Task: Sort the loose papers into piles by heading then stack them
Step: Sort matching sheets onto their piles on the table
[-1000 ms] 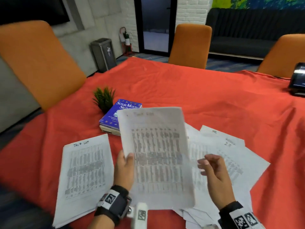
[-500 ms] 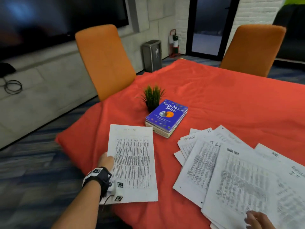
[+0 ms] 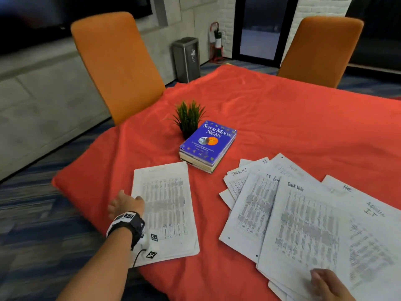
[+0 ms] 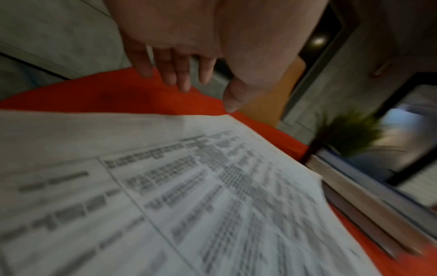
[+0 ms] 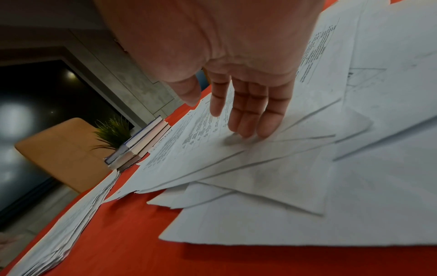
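Note:
A sorted pile of printed sheets [image 3: 167, 207] lies at the table's near-left corner, seen close up as the pile [image 4: 165, 196] in the left wrist view. My left hand [image 3: 124, 203] hovers open at the pile's left edge, with straight fingers [image 4: 175, 72] holding nothing. A fanned spread of loose papers [image 3: 303, 218] covers the near right; its top sheet is headed "Task list" [image 3: 295, 186]. My right hand [image 3: 325, 283] rests open on that top sheet, fingertips [image 5: 248, 130] pressing the loose papers [image 5: 260, 168].
A blue book stack [image 3: 207, 145] and a small potted plant [image 3: 188, 118] stand behind the piles. The red tablecloth [image 3: 282, 118] covers the table; its left corner [image 3: 58, 181] drops off near my left hand. Two orange chairs [image 3: 117, 64] stand beyond.
One second ago my left hand held a sheet up; it has since laid it on the left pile and let go. My right hand came down onto the loose spread.

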### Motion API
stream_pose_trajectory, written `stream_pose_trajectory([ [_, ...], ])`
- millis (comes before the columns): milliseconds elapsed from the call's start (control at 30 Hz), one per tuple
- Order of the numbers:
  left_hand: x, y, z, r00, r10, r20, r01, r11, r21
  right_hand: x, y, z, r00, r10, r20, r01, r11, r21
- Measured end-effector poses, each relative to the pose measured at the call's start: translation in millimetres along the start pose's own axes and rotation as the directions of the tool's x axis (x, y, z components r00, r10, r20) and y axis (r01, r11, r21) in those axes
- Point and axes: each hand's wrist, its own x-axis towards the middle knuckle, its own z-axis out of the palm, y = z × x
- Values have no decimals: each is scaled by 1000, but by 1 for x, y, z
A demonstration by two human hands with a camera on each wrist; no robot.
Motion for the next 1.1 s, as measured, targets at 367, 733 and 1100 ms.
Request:
stream_pose_trajectory([
  [367,-182,69,124,666,495,558,-526,842,-119,1,-4,-20,913,238,-332,-339,893,-294],
  [733,-207,70,132,652,520,552,-564,819,-105,9,-10,-31,956,254,-146,-291,879,-377],
  [1100,-245,74,136,450,533,716,-389,839,-380,12,-3,-31,971,222,-92,-240,878,-414],
])
